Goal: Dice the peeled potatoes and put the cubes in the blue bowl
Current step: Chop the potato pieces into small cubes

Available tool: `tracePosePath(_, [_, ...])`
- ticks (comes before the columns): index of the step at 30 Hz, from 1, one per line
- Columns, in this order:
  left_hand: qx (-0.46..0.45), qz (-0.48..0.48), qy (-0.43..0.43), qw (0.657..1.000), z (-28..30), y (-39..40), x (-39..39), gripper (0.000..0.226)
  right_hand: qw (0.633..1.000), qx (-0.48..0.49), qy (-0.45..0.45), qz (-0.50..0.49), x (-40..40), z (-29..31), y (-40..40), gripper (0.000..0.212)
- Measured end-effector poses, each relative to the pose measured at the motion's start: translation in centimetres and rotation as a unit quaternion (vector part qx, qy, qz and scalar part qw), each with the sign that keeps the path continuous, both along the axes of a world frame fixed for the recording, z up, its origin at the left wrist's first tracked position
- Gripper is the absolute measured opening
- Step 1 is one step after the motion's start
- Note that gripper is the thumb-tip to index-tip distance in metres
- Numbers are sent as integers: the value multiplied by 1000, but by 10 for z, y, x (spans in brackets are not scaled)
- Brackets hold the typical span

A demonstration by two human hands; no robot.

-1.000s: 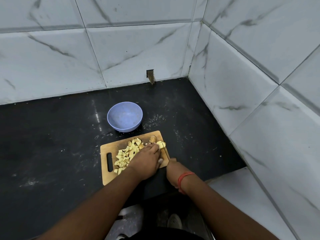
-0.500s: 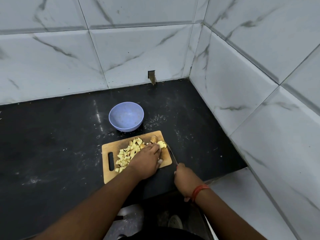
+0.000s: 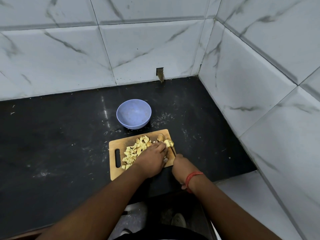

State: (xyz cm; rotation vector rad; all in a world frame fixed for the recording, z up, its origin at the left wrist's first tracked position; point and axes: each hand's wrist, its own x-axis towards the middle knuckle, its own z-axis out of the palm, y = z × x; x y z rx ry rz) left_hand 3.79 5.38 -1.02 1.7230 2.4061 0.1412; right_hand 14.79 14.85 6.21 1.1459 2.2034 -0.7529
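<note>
A wooden cutting board (image 3: pixel 114 172) lies on the black counter with a heap of yellow potato cubes (image 3: pixel 134 151) on it. At the board's far right corner sits a potato piece (image 3: pixel 168 142) and a brownish scrap (image 3: pixel 160 137). My left hand (image 3: pixel 153 158) lies over the board, its fingertips holding down that potato piece. My right hand (image 3: pixel 181 166) grips a knife (image 3: pixel 173 151) whose blade reaches to the piece. The blue bowl (image 3: pixel 133 113) stands just beyond the board, with no cubes visible inside.
Marble-tiled walls close the counter at the back and the right, forming a corner. A small dark hole (image 3: pixel 160 73) sits in the back wall. The counter's front edge runs just below the board; my shoes (image 3: pixel 178 220) show on the floor beneath.
My right hand, which had swung out to the right half a second ago, has come back in against the board's right edge with the knife. My left hand has stayed on the potato.
</note>
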Motion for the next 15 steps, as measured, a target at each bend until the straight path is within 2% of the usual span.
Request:
tracePosePath(10, [34,-3,5,999,3,-2,2,54,1000,3,24,-6,-2,-12,-3,28])
tracePosePath(15, [27,-8,1,1000,2,-1,0,54,999,-1,-22,-48,-15,-14,-7,40])
